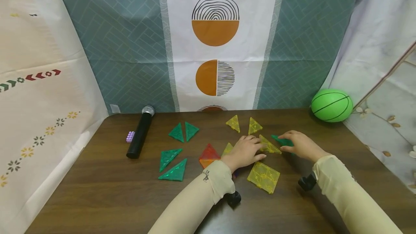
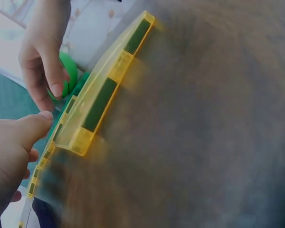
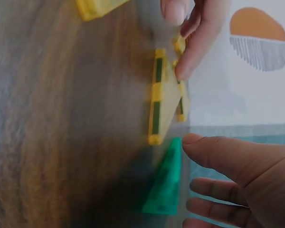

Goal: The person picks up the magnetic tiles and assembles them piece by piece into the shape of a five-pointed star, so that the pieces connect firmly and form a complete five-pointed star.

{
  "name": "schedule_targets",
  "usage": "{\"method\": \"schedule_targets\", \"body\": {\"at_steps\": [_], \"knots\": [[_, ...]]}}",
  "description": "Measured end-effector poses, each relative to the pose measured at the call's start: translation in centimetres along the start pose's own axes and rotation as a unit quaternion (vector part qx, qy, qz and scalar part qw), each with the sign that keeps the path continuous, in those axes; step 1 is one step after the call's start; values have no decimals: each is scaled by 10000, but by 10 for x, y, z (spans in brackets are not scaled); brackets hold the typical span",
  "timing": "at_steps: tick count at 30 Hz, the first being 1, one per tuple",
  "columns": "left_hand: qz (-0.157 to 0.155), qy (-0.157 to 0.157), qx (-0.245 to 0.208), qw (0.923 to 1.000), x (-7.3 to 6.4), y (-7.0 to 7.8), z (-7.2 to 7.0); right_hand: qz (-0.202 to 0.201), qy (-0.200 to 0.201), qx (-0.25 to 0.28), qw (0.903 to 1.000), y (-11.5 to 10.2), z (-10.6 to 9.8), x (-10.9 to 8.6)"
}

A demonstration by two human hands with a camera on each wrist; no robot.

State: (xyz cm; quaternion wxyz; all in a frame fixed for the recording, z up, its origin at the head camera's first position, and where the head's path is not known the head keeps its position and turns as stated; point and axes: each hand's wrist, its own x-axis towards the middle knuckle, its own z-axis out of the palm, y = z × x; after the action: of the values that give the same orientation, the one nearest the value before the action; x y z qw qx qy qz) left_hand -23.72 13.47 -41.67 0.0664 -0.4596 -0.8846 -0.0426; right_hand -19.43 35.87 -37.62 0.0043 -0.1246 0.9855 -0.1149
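Free tabletop (image 1: 104, 201) stretches across the front left, and a narrow lane runs between the microphone (image 1: 140, 136) and the four green triangles (image 1: 176, 170). Between the left hand (image 1: 245, 151) and right hand (image 1: 302, 145) the way is obstructed — the large yellow triangle (image 1: 269, 145) lies there, with the yellow square (image 1: 264, 177) nearer the person and two small yellow triangles (image 1: 255, 125) farther back. The ball (image 1: 332, 105) blocks the far right corner.
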Motion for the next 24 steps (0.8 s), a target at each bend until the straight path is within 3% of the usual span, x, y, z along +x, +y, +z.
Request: {"method": "schedule_targets", "body": {"at_steps": [5,24], "knots": [[53,-100,29,9999,-2,0,1,-9,-14,-120,9999,7,7,3],[117,186,41,9998,-18,-7,3,-22,136,-300,9995,3,15,6]]}}
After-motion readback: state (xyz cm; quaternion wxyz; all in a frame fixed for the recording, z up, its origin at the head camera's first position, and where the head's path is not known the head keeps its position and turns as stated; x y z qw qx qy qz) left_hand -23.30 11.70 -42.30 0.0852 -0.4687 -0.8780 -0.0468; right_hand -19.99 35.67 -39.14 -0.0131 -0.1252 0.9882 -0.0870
